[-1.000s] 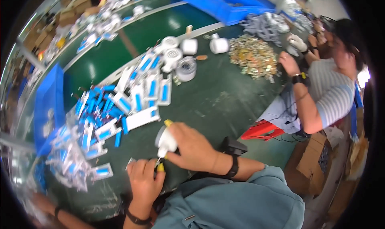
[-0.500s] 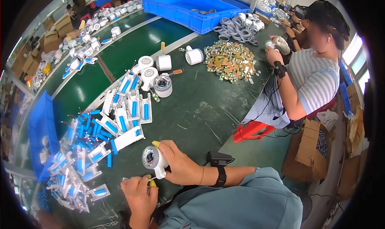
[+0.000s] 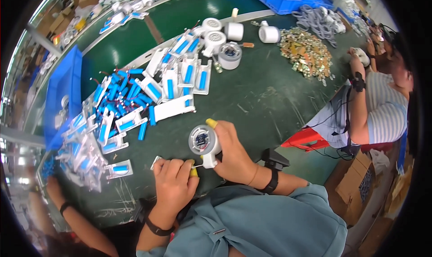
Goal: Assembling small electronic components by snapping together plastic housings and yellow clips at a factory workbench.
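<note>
My right hand [image 3: 233, 154] is closed around a white handheld fan head [image 3: 208, 141], whose round open face shows a dark motor or board inside. Its short stem points down toward my left hand [image 3: 173, 181]. The left fingers are pinched around a small part, mostly hidden; only a pale edge shows past the knuckles. A thin strand spans the gap between this hand and the stem. Yellow covers sit on a fingertip of the right hand and the left thumb. Beyond them lie white handle shells [image 3: 174, 107] with blue cylindrical cells.
Loose blue cells [image 3: 119, 95] and more shells [image 3: 83, 155] are heaped at left beside a blue bin [image 3: 64, 92]. Farther off stand several fan heads [image 3: 229, 54], a circuit-board pile [image 3: 306, 52] and grey rings [image 3: 317, 20]. A co-worker [image 3: 382, 104] sits at right; another person's arm [image 3: 83, 223] reaches in at lower left.
The view has swung, so the table and hands appear farther right and higher. Another person's arm has come into view at lower left. Both hands keep their grips.
</note>
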Action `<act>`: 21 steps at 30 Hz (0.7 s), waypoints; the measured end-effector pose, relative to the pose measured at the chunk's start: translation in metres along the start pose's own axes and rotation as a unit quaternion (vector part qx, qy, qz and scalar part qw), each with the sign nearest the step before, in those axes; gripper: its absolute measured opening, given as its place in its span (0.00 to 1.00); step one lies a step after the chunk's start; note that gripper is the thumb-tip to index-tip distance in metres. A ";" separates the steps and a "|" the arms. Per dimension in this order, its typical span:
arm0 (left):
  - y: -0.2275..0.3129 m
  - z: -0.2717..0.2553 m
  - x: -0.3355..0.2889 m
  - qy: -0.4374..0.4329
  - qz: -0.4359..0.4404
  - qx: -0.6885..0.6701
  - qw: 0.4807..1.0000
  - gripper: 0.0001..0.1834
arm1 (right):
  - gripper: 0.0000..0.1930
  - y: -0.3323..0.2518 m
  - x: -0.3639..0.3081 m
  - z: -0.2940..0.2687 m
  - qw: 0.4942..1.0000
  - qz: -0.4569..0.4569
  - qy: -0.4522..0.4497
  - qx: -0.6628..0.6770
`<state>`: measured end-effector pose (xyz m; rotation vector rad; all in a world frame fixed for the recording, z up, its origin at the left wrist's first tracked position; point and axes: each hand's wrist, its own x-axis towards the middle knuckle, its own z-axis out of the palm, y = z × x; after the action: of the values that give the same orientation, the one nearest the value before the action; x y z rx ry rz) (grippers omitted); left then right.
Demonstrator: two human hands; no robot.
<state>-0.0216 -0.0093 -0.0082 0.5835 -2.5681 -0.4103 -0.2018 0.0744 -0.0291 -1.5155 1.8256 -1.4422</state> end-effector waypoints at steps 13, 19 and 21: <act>-0.002 0.000 -0.001 0.016 -0.007 -0.038 0.999 0.16 | 0.43 0.002 0.001 0.004 0.999 -0.008 -0.008 -0.033; 0.000 0.000 -0.001 0.013 0.001 -0.038 0.999 0.16 | 0.44 0.000 0.001 0.002 0.999 -0.010 -0.014 -0.037; -0.001 0.003 -0.003 0.013 -0.002 -0.053 0.999 0.16 | 0.44 0.000 0.001 0.002 0.999 -0.008 -0.017 -0.035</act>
<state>-0.0200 -0.0082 -0.0127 0.5529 -2.5026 -0.5318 -0.2006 0.0726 -0.0297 -1.5820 1.8673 -1.3647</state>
